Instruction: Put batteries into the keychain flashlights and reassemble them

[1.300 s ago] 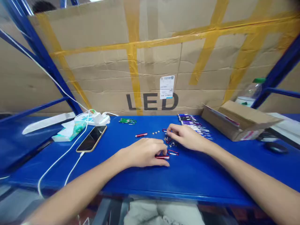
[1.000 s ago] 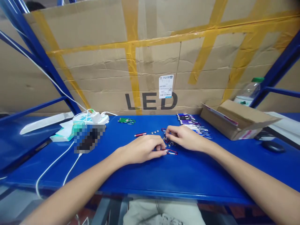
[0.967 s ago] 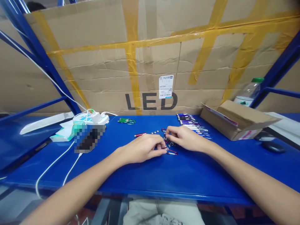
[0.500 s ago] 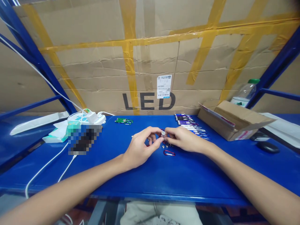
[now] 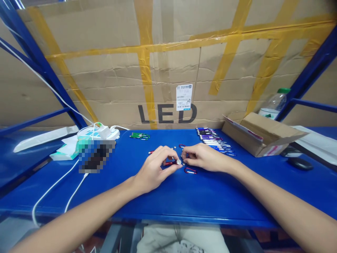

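Note:
My left hand [image 5: 155,170] is closed round a slim red mini flashlight [image 5: 170,163], whose round silver end points right between thumb and index finger. Just to the right, my right hand [image 5: 204,158] has its thumb and fingers pinched together; what they hold, if anything, is too small to make out. A red carabiner clip [image 5: 190,171] lies below the right fingertips. Another red clip [image 5: 181,146] is partly visible above them. Small round silver pieces, looking like button cells, lie around the fingertips. A further red piece [image 5: 150,152] shows behind my left hand.
Rows of coloured mini flashlights with clips [image 5: 210,138] lie at the back right beside an open cardboard box [image 5: 263,135]. Green ones [image 5: 139,136] lie at the back left. A power strip [image 5: 113,133], cables and a pixelated dark object [image 5: 97,158] occupy the left; a black mouse [image 5: 300,163] the right.
My hands have moved apart. The left has shifted slightly left and down with the red flashlight; the right fingers have come away from its silver end.

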### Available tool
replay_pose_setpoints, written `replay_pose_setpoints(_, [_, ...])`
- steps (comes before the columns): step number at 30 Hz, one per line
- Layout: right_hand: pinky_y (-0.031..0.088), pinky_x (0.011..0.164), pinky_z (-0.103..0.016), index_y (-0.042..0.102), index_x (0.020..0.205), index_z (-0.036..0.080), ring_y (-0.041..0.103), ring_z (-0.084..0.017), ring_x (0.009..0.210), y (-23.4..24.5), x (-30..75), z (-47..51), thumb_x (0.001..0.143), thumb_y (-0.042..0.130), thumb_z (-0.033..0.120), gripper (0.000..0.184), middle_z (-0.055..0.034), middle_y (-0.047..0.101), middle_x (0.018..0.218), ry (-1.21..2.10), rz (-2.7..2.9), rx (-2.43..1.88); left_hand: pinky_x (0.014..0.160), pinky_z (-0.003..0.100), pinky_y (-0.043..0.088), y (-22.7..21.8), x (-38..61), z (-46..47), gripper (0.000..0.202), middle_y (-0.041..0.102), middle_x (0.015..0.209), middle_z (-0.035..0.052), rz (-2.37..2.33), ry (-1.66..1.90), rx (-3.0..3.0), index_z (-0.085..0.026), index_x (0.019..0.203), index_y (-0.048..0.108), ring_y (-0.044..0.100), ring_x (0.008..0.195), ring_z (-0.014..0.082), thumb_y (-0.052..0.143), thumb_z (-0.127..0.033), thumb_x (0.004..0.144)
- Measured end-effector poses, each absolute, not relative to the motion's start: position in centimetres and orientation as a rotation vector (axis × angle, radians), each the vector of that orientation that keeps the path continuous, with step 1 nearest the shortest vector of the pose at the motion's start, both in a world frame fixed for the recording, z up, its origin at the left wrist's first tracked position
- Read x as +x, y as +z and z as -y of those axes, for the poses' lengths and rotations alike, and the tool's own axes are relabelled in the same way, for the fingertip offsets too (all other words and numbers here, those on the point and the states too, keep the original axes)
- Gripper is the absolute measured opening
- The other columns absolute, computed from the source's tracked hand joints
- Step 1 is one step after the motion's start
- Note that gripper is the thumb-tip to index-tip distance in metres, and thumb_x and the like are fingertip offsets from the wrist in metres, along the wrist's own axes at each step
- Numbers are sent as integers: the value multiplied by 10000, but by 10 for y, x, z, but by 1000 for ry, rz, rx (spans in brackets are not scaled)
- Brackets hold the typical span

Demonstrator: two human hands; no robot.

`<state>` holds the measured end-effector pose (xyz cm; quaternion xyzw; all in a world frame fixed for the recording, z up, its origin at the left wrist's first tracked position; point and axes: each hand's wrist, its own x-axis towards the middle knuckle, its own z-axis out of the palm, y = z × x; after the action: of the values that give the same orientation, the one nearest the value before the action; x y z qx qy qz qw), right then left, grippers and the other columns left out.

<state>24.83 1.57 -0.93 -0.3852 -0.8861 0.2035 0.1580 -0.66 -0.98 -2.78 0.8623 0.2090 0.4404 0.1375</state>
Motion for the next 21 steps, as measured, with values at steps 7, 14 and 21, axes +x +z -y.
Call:
replay_pose_setpoints(7, [331,631,-258,711,889,193,559,-150,661,-10,246,-14,935,645,170,84,13,665,750,568,2594,-1043,854,318,499,-25,-5,12,72,747,1030,57,-541,1230,2541,-192,1079,673,626,925,183,722,-203,1027])
replay_pose_setpoints(14, [357,660,-263,707,874,200,610,-175,707,-7,248,-14,943,646,173,96,-13,711,799,536,2607,-1046,728,266,528,-31,-8,11,208,729,979,48,-624,1117,2384,-177,1222,687,607,772,141,707,-266,1036])
replay_pose_setpoints(21, [348,657,-262,715,876,194,606,-168,703,-8,250,-16,928,646,143,101,-13,715,809,547,2590,-1083,793,298,551,-29,-11,10,245,776,1086,91,-632,1095,2402,-184,1299,694,658,834,166,630,-251,1072])
